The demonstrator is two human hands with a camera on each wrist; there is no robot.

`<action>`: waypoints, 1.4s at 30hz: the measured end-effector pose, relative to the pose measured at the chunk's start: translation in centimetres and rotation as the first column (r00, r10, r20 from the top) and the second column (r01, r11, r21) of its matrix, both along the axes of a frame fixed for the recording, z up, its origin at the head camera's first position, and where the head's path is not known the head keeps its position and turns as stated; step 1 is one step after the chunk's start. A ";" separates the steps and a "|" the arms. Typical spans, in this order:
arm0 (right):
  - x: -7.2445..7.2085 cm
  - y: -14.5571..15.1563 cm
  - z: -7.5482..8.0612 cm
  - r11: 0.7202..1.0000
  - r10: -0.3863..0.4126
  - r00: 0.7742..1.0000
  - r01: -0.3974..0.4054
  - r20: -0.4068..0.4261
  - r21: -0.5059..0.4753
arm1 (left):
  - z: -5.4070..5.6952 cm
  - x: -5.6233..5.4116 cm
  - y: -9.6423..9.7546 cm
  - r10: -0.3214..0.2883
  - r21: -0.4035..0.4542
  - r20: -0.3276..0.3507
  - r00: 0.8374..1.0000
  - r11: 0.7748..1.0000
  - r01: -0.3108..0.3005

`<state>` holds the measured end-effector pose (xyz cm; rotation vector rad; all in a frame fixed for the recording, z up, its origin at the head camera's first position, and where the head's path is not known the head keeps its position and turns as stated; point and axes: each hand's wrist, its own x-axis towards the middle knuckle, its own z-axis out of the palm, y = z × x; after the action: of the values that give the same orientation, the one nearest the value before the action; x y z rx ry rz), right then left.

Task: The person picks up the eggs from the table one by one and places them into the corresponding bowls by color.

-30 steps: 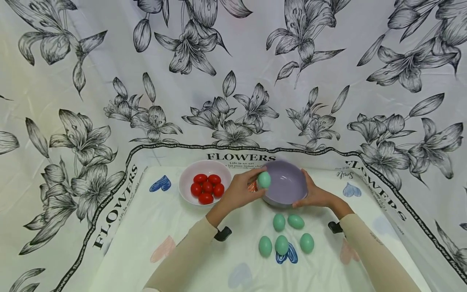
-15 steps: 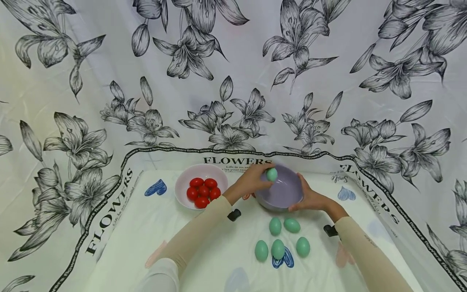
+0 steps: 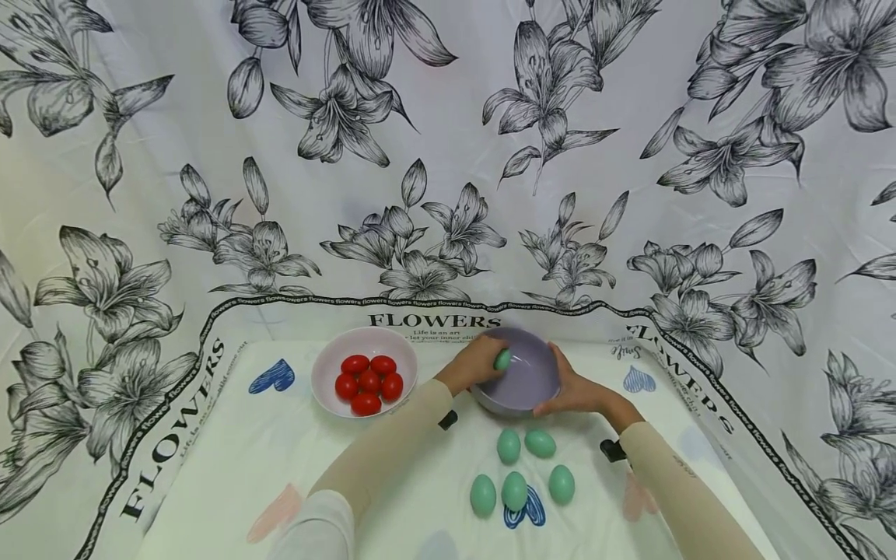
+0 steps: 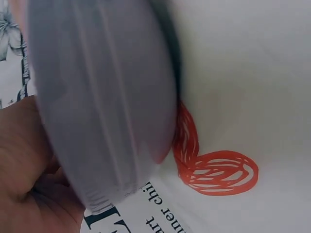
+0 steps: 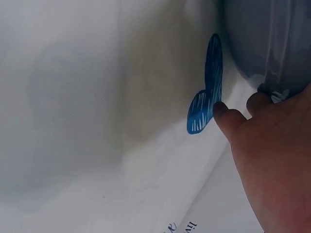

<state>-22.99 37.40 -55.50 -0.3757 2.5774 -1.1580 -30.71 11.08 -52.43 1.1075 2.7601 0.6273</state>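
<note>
Green egg [image 3: 502, 359], in the grasp of the left hand [image 3: 476, 365], is located within the mouth of the purple bowl [image 3: 530, 377], toward its left side. Left grip: fingers and thumb pinch the egg, which shows only in part. The left wrist view has the bowl's outer wall hiding the egg; the hand appears beside the rim. Right grip: the right hand [image 3: 575, 390] holds the same bowl at its right side, thumb toward the near edge.

Five loose green eggs [image 3: 514, 491] lie on the white cloth [image 3: 210, 474] between the bowl and the person: two just beyond, three in a row nearer the body. The middle egg of that row partly covers a blue heart print [image 3: 535, 507].

To the left of the purple bowl, near it, stands a pink bowl [image 3: 324, 381] containing six red egg-shaped pieces [image 3: 369, 380]. Both sleeves are beige; each wrist carries a black device [image 3: 614, 450].
</note>
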 end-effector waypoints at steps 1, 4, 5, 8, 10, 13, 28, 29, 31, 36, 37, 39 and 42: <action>0.0 -0.2 -0.2 1.000 -0.001 1.000 0.001 0.001 -0.006 | -0.3 0.0 0.0 -0.004 -0.015 -0.018 1.000 1.000 0.004; 0.2 -0.5 -0.6 1.000 -0.003 1.000 0.003 0.010 -0.014 | -1.0 0.0 -0.1 -0.006 -0.056 -0.054 0.999 0.998 0.003; 0.3 -0.6 -0.7 1.000 -0.004 1.000 0.004 0.013 -0.012 | -1.1 0.1 -0.2 0.003 -0.067 -0.061 0.998 0.998 -0.007; 0.4 -0.9 -0.7 1.000 0.002 1.000 -0.002 0.026 -0.009 | -1.2 0.3 -0.3 0.034 -0.105 -0.080 0.996 0.994 -0.043; 0.3 -1.0 -0.5 1.000 0.005 1.000 -0.005 0.030 -0.005 | -1.2 0.5 -0.3 0.055 -0.127 -0.093 0.994 0.990 -0.067; 0.2 -1.1 -0.2 1.000 0.010 1.000 -0.009 0.025 -0.007 | -1.0 0.5 -0.2 0.067 -0.155 -0.117 0.991 0.984 -0.085; 0.0 -1.1 -0.2 1.000 0.007 1.000 -0.006 0.025 -0.012 | -1.3 0.2 0.1 0.050 -0.167 -0.116 0.992 0.984 -0.069; 0.1 -1.2 -0.1 1.000 0.008 1.000 -0.008 0.028 -0.014 | -1.3 0.3 0.1 0.049 -0.166 -0.118 0.992 0.984 -0.068; 0.2 -1.3 0.0 1.000 0.012 0.999 -0.011 0.032 -0.016 | -1.3 0.3 0.1 0.048 -0.168 -0.120 0.992 0.983 -0.068; 0.3 -1.2 0.3 1.000 0.015 0.999 -0.014 0.036 -0.017 | -1.3 0.4 0.2 0.047 -0.179 -0.119 0.992 0.981 -0.068; 0.3 -1.1 0.3 1.000 0.015 0.999 -0.015 0.030 -0.012 | -1.3 0.4 0.3 0.042 -0.180 -0.124 0.991 0.982 -0.064; 0.3 -0.8 0.3 1.000 0.015 1.000 -0.014 0.022 -0.009 | -1.3 0.4 0.4 0.028 -0.180 -0.142 0.989 0.982 -0.054; 0.2 -0.4 0.4 1.000 0.017 1.000 -0.017 0.011 -0.004 | -1.3 0.3 0.6 0.013 -0.148 -0.151 0.988 0.988 -0.036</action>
<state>-22.80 36.97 -55.07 -0.3903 2.5574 -1.1567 -30.41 11.65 -53.76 1.1329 2.8936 0.3433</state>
